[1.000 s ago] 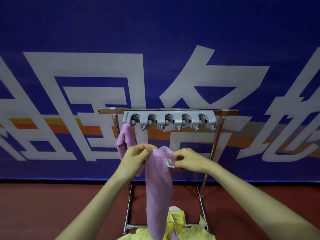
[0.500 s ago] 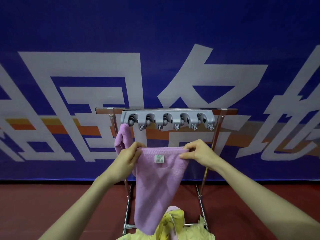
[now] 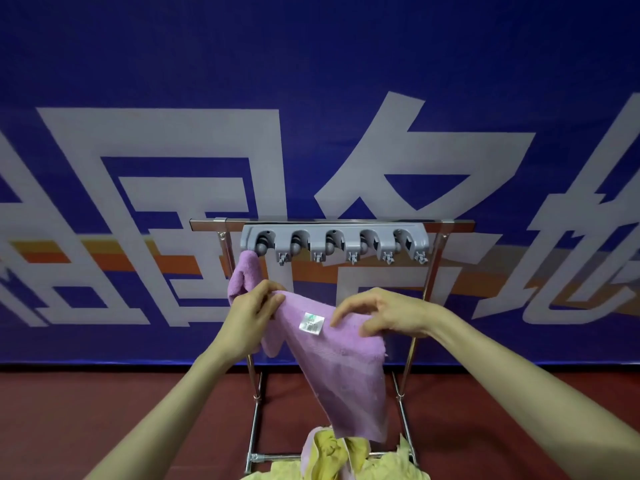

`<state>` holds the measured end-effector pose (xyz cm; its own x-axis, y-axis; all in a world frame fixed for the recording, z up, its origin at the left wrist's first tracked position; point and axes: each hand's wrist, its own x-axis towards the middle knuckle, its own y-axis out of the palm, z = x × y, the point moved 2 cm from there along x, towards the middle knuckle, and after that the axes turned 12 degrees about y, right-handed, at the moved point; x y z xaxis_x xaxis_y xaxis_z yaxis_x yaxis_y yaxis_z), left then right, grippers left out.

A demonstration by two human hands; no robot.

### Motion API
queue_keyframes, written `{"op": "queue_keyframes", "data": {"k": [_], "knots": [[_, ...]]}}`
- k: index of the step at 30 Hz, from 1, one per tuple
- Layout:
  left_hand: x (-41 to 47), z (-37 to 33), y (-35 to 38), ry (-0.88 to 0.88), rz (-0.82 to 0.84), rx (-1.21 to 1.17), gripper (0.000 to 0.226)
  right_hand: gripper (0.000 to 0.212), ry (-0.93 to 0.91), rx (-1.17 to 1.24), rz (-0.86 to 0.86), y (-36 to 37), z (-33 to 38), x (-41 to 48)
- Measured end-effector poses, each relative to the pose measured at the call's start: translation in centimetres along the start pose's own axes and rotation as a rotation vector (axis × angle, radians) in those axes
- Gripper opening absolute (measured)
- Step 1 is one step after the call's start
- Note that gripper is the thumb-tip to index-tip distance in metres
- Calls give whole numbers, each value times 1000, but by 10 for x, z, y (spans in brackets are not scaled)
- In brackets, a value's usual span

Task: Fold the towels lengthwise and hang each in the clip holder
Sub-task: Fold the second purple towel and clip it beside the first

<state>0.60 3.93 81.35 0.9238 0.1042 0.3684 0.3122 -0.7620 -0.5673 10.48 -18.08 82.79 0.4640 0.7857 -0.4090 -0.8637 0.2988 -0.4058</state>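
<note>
A purple towel (image 3: 349,372) with a small white label hangs down between my hands in front of the rack. My left hand (image 3: 251,315) grips its top left corner. My right hand (image 3: 384,315) holds the top edge to the right of the label, thumb under the cloth. Above them the grey clip holder (image 3: 334,242) sits on a metal rack bar, with several clips in a row. Another purple towel (image 3: 244,277) hangs from the leftmost clip, partly behind my left hand.
The metal rack (image 3: 420,306) stands on a red floor against a blue banner wall. Yellow towels (image 3: 332,455) lie in a heap at the rack's foot, bottom centre, with a bit of purple cloth among them.
My hands spread the bunched towel open along its top edge. Since then the right hand has dropped lower and shifted its hold, and the towel now slants down to the right.
</note>
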Motion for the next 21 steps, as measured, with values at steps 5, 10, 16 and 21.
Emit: {"op": "queue_keyframes", "data": {"k": [5,10,16,21], "knots": [[3,-16,1,40,-3,-52,14,47,145,123,96,0,7,-13],[3,-24,2,82,34,-53,13,49,144,44,94,1,6,-14],[-1,-30,3,95,28,-63,12,38,110,31,51,6,-2,-9],[-5,-36,0,106,1,-41,12,16,0,31,-167,9,4,-2]]}}
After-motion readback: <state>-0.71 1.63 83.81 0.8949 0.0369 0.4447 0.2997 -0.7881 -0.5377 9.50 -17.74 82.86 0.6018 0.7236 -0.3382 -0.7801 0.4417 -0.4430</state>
